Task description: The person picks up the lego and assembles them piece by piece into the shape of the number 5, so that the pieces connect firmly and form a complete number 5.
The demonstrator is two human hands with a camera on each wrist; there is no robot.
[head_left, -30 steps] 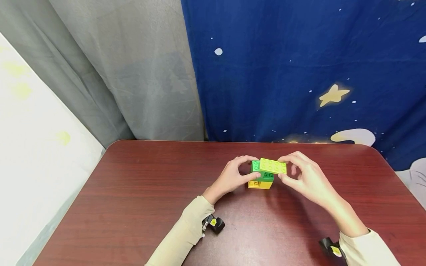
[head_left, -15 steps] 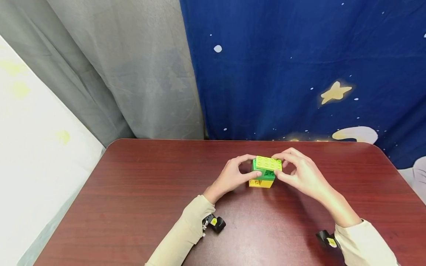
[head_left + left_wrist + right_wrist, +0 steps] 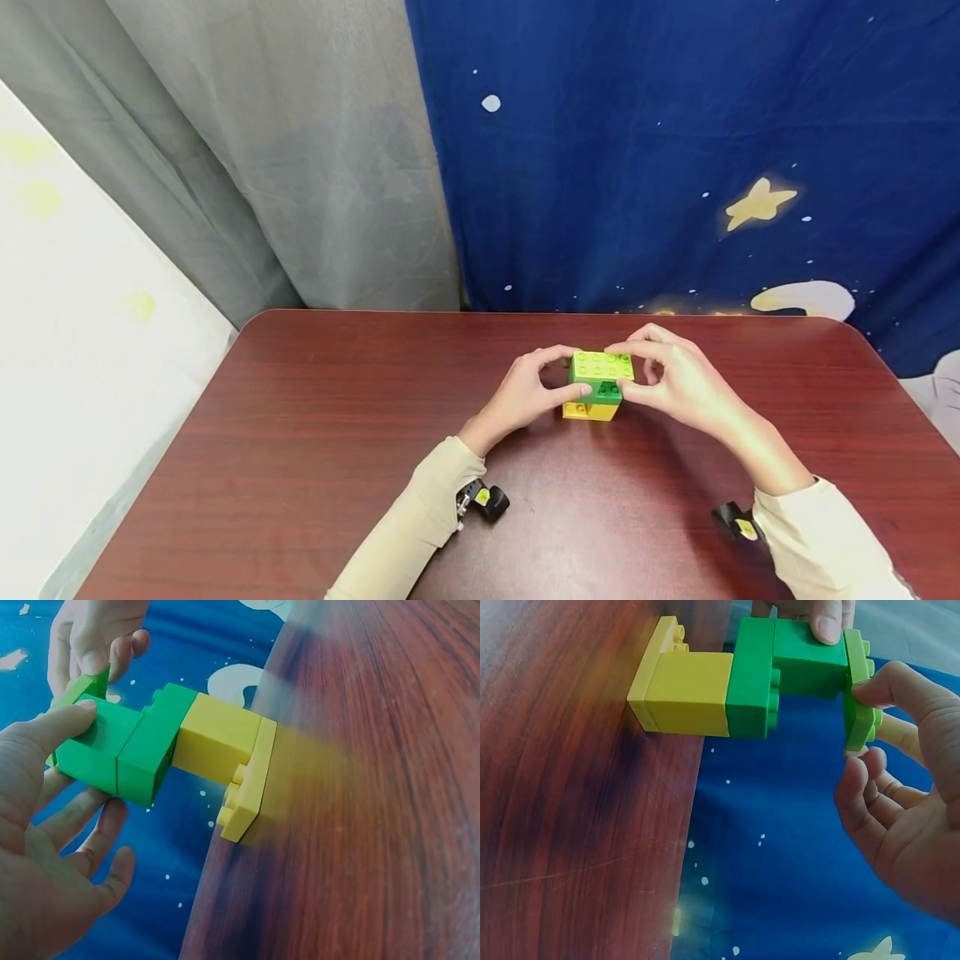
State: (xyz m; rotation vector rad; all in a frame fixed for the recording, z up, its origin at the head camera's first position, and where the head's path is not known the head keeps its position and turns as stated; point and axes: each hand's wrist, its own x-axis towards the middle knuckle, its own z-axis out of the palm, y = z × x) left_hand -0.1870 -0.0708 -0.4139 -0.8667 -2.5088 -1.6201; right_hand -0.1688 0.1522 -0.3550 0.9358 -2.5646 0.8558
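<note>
A small stack of toy building bricks stands on the table. At its foot lies a thin yellow plate [image 3: 253,784], with a yellow brick [image 3: 688,694] on it. Above come two green bricks [image 3: 154,754], the upper one offset so that some studs of the lower show. A thin lime-green plate [image 3: 596,367] lies on top, overhanging the upper green brick to the right. My left hand [image 3: 517,398] grips the upper green brick between thumb and fingers. From the right, my right hand [image 3: 690,383] pinches the overhanging end of the lime plate.
The brown wooden table [image 3: 337,450] extends to both sides of the stack. Behind its far edge hang a grey curtain [image 3: 330,167] and a blue star-patterned curtain [image 3: 615,183]. Black wrist cameras [image 3: 491,504] are worn under both forearms.
My right hand has moved left and brought the lime plate, tilted and further right before, down level onto the upper green brick. The left hand has kept its hold on the stack.
</note>
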